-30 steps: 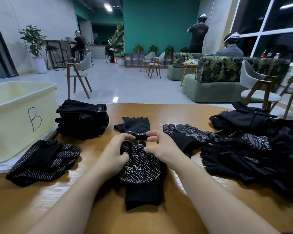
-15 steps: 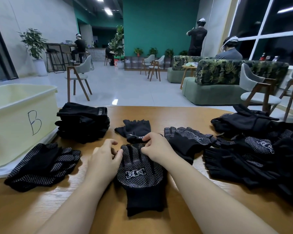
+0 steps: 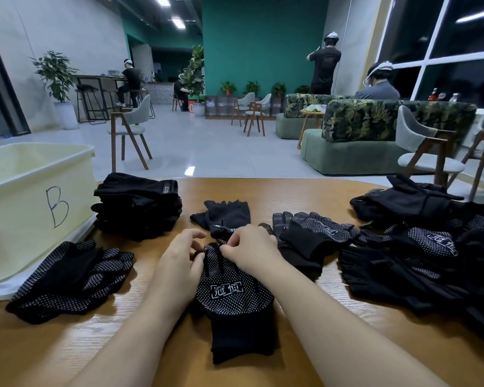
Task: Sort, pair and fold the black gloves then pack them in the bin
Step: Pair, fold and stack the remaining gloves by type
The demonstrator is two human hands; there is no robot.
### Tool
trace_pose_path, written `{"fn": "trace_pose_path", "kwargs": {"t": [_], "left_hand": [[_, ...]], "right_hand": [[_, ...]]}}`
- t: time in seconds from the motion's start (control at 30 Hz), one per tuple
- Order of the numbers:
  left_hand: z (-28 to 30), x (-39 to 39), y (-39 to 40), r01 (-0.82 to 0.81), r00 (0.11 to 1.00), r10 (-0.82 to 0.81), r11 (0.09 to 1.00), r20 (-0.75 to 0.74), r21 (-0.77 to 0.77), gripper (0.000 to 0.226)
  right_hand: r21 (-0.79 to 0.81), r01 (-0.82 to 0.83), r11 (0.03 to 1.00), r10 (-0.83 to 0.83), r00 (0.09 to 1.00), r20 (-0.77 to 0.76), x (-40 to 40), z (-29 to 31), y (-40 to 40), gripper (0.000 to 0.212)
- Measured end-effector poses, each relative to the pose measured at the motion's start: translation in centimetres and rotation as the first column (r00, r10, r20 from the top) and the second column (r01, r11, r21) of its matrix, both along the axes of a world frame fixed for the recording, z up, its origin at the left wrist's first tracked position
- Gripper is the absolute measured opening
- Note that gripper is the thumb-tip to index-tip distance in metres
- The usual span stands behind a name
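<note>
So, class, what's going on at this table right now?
A person is sorting black gloves on a wooden table. Both hands work at the fingertip end of a dotted glove lying flat in front of them: the left hand and right hand pinch its fingers. A folded stack sits by the bin marked B, a dotted pair lies to the left, and an unsorted pile waits on the right.
</note>
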State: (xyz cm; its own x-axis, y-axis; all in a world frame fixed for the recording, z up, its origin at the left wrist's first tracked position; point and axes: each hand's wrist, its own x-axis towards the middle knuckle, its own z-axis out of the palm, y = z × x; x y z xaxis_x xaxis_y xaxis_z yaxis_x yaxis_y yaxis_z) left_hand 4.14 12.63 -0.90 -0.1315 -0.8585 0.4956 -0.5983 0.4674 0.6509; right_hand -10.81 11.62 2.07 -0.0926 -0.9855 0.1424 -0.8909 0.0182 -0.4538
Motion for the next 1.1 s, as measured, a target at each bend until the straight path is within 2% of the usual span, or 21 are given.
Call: {"fn": "trace_pose_path", "kwargs": {"t": [0.1,0.23,0.33,0.4,0.5,0.57,0.67,0.8,0.9,1.0,1.07,1.1], "left_hand": [[0.0,-0.3,-0.2,-0.022,1.0,0.022,1.0,0.013,-0.01,0.03],[-0.2,-0.7,-0.4,-0.107,0.993,0.105,0.993,0.049,0.051,0.033],[-0.3,-0.8,-0.6,-0.166,0.985,0.161,0.982,0.061,0.085,0.034],[-0.4,-0.8,-0.7,-0.208,0.974,0.196,0.972,0.111,0.106,0.031],[-0.6,-0.6,-0.8,-0.25,0.953,0.228,0.963,0.199,0.097,0.021],[-0.8,-0.5,-0.9,-0.245,0.952,0.222,0.966,0.213,0.088,0.016],[-0.7,-0.5,-0.8,-0.241,0.954,0.221,0.967,0.201,0.081,0.015],[-0.8,-0.3,-0.7,-0.237,0.958,0.219,0.968,0.187,0.082,0.012],[-0.5,0.4,-0.3,-0.153,0.978,0.141,0.986,0.152,0.073,0.005],[-0.2,1.3,1.2,0.062,0.986,-0.074,0.994,0.149,0.086,0.019],[-0.1,1.8,2.5,0.216,0.965,-0.232,0.968,0.119,0.129,0.009],[-0.2,2.0,3.2,0.28,0.949,-0.297,0.949,0.107,0.144,0.015]], "right_hand": [[-0.146,0.059,0.988,-0.066,0.997,-0.043,-0.2,-0.1,0.6,0.022],[-0.118,0.036,0.992,-0.044,0.997,-0.069,-0.1,-0.2,0.8,0.033],[-0.141,-0.013,0.99,-0.003,0.994,-0.108,0.3,-0.1,0.5,0.03],[-0.082,-0.029,0.996,0.019,0.992,-0.125,0.6,-0.2,0.2,0.031],[-0.011,-0.056,0.998,0.055,0.995,-0.084,0.8,-0.5,-0.2,0.02],[-0.046,-0.077,0.996,0.076,0.997,-0.03,0.7,-0.7,-0.2,0.016],[-0.168,-0.099,0.981,0.086,0.993,-0.081,0.4,-0.7,0.0,0.016],[-0.187,-0.112,0.976,0.105,0.993,-0.044,-0.6,-0.6,0.0,0.02],[-0.175,-0.066,0.982,0.057,0.997,-0.057,-1.6,-0.4,0.1,0.023],[-0.124,-0.084,0.989,0.071,0.992,-0.106,-2.1,-0.6,0.4,0.027],[-0.096,-0.132,0.987,0.119,0.984,-0.132,-1.9,-0.9,0.6,0.027],[-0.088,-0.152,0.984,0.139,0.981,-0.138,-1.8,-1.0,0.6,0.027]]}}
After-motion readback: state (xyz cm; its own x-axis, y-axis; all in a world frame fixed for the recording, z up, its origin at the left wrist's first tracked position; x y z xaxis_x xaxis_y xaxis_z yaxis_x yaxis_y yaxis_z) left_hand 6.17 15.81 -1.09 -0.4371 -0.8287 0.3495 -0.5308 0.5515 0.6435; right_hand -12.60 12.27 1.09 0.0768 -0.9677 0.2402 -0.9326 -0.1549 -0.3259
